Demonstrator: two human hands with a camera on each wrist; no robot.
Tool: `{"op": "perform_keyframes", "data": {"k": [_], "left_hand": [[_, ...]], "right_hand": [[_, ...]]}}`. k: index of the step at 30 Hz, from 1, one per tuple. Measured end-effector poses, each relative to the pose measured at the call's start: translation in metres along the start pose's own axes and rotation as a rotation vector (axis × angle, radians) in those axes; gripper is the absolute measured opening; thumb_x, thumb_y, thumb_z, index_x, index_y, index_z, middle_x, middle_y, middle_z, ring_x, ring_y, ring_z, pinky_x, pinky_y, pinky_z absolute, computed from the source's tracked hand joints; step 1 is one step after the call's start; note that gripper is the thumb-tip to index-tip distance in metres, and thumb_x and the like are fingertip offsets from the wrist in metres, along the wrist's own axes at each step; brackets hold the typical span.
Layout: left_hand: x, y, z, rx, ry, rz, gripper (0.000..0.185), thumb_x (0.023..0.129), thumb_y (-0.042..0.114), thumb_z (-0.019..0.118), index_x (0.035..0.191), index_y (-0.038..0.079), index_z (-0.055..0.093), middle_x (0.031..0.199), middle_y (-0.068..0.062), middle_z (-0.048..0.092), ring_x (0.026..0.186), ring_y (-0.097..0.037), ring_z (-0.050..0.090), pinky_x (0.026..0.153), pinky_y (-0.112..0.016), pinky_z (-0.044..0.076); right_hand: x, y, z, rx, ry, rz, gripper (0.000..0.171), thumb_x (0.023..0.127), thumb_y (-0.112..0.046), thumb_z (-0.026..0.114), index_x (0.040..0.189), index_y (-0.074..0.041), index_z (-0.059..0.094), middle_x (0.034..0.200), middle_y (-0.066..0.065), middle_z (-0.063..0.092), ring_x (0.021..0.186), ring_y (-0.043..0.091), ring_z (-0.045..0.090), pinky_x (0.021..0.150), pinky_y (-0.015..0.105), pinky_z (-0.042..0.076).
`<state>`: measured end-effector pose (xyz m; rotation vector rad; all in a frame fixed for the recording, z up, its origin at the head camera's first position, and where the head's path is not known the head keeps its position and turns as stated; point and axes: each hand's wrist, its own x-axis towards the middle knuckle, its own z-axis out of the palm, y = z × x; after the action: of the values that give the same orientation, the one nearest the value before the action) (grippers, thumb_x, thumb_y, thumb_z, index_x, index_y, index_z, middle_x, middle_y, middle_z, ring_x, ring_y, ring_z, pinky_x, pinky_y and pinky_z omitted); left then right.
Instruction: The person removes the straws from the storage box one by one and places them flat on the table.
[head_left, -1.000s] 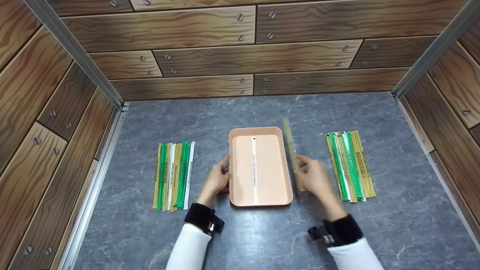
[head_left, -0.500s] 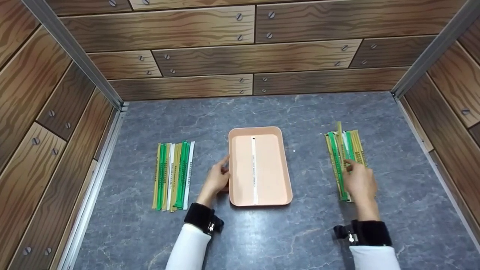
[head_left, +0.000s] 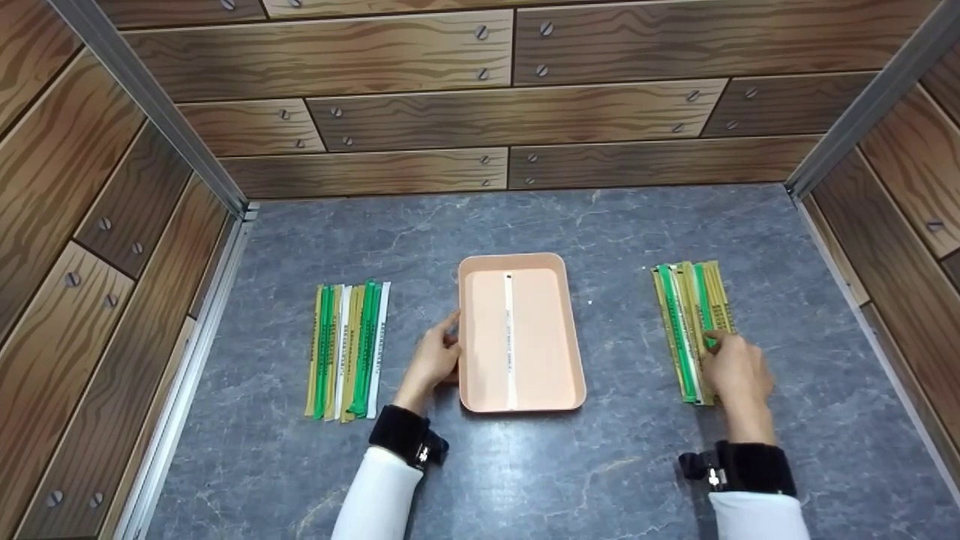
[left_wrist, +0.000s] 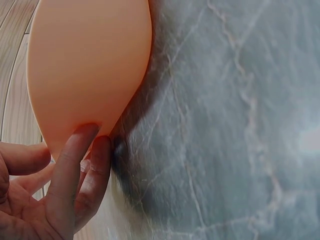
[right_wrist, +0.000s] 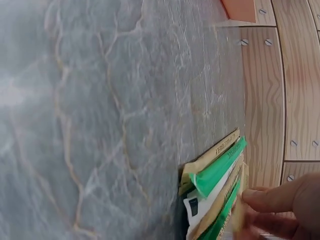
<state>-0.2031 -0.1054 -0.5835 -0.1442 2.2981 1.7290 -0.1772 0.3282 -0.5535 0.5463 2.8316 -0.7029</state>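
A pink tray (head_left: 544, 337) stands mid-table with one thin white wrapped stick (head_left: 510, 341) lying lengthwise in it. My left hand (head_left: 433, 356) holds the tray's left side; in the left wrist view its fingers (left_wrist: 82, 142) lie against the outer wall. At the right, several slim gold, green and white wrapped sticks (head_left: 679, 330) lie side by side. My right hand (head_left: 739, 371) is over the right part of this row and hides its lower end. In the right wrist view, thumb and fingers pinch a blurred gold stick (right_wrist: 242, 200) beside a green stick (right_wrist: 220, 167).
A second row of gold, green and white wrapped sticks (head_left: 349, 352) lies left of the tray on the grey marbled table (head_left: 555, 480). Wood-patterned panels (head_left: 420, 120) enclose the back and both sides, with metal rails (head_left: 187, 360) at the corners.
My right hand carried a gold stick from beside the tray to the right row, where it now lies among the others. The hand has since shifted slightly right. My left hand has stayed put.
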Motion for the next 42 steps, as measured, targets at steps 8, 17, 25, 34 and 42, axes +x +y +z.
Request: {"op": "perform_keyframes", "data": {"k": [8, 17, 25, 34, 42], "left_hand": [[0.000, 0.000, 0.000, 0.018, 0.002, 0.005, 0.067, 0.090, -0.011, 0.047, 0.151, 0.015, 0.040, 0.095, -0.021, 0.060, 0.072, -0.027, 0.067, 0.051, -0.036, 0.057], [0.000, 0.000, 0.000, 0.006, -0.013, 0.018, 0.068, 0.089, -0.012, 0.046, 0.152, 0.012, 0.039, 0.098, -0.023, 0.064, 0.070, -0.027, 0.067, 0.052, -0.036, 0.057], [0.001, 0.000, -0.001, -0.036, -0.031, 0.007, 0.070, 0.089, -0.013, 0.045, 0.152, 0.014, 0.038, 0.102, -0.025, 0.065, 0.071, -0.032, 0.068, 0.050, -0.037, 0.057], [0.002, -0.001, -0.001, 0.070, 0.004, 0.071, 0.069, 0.085, -0.012, 0.049, 0.150, 0.010, 0.042, 0.094, -0.022, 0.067, 0.070, -0.028, 0.067, 0.052, -0.037, 0.057], [0.003, -0.001, -0.001, 0.124, 0.017, 0.097, 0.069, 0.083, -0.012, 0.050, 0.149, 0.007, 0.043, 0.092, -0.021, 0.067, 0.074, -0.027, 0.066, 0.057, -0.032, 0.056]], "right_hand": [[-0.010, -0.033, 0.018, 0.062, 0.230, -0.236, 0.035, 0.090, -0.005, 0.059, 0.124, 0.003, 0.064, 0.111, 0.030, 0.063, 0.094, 0.047, 0.061, 0.069, 0.057, 0.050], [-0.031, -0.107, 0.068, 0.111, 0.279, -0.629, 0.025, 0.082, 0.002, 0.072, 0.107, 0.003, 0.072, 0.100, 0.022, 0.061, 0.096, 0.041, 0.056, 0.084, 0.053, 0.047], [-0.049, -0.155, 0.111, 0.107, 0.120, -0.796, 0.023, 0.084, 0.000, 0.073, 0.106, -0.001, 0.072, 0.099, 0.013, 0.058, 0.095, 0.031, 0.056, 0.087, 0.045, 0.048], [-0.049, -0.180, 0.137, -0.022, -0.013, -0.733, 0.033, 0.086, -0.015, 0.073, 0.117, -0.006, 0.069, 0.095, 0.010, 0.062, 0.077, 0.026, 0.063, 0.067, 0.040, 0.055], [-0.049, -0.186, 0.143, -0.043, -0.099, -0.695, 0.036, 0.083, -0.022, 0.078, 0.113, -0.002, 0.070, 0.094, 0.012, 0.062, 0.080, 0.027, 0.062, 0.071, 0.041, 0.055]]}}
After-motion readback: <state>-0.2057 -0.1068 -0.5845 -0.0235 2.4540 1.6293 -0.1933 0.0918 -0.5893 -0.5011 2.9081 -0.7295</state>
